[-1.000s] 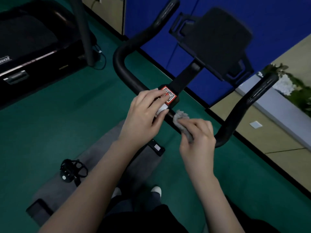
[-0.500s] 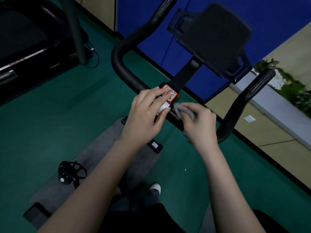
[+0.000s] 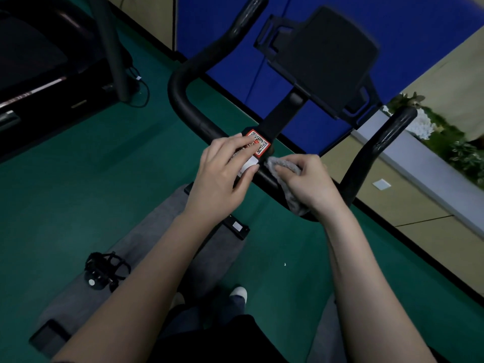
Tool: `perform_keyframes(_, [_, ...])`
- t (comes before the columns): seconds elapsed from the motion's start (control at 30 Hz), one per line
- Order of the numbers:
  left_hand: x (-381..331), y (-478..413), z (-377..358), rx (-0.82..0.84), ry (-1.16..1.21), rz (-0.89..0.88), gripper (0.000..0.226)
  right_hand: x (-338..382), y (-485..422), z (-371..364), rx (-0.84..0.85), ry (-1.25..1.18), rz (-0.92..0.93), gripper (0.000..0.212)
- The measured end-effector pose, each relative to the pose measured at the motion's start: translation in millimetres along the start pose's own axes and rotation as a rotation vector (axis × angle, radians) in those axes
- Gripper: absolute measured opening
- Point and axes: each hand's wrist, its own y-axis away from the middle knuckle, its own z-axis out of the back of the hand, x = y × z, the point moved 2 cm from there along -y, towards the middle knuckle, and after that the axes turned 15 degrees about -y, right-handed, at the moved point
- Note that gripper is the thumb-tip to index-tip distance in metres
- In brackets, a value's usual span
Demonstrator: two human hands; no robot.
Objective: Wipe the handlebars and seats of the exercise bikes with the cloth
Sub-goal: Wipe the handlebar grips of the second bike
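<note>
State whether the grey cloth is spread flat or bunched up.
Bunched: the right hand grips the cloth in a wad against the handlebar.

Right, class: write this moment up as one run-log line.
step: wiping handlebar | right hand: grips grey cloth against the bar | left hand: rests at bar centre, touching QR sticker | seat: not in view

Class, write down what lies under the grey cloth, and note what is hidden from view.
Under the grey cloth runs the black handlebar, beside its red sticker. The right hand grips the cloth from above. The stretch of bar beneath cloth and hand is covered.
</note>
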Motion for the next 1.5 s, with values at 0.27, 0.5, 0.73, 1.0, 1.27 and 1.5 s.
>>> perform_keyframes(0.27, [-5,-2,3,0.003,-0.049,-0.004,0.029,-15,53,-36,-0.49,0.236,0.407,0.026])
perform_keyframes(0.5, [-1,-6,5,0.04,-0.019,-0.021,0.03,-39,73,-37,-0.612,0.265,0.581,0.032])
perform_keyframes(0.73, [-1,-2,3,0.035,-0.01,-0.021,0.031,-26,57,-55,-0.601,0.213,0.61,0.028])
perform_keyframes(1.0, [0,-2,2,0.029,-0.006,-0.035,0.031,-54,99,-66,-0.621,-0.177,0.52,0.021])
perform_keyframes(1.27, [0,-1,2,0.044,-0.023,-0.051,0.032,-53,68,-92,-0.682,-1.159,-0.322,0.013])
perform_keyframes(1.5, [9,-4,8,0.161,0.047,-0.089,0.038,-26,51,-110,-0.551,-1.59,-0.34,0.016])
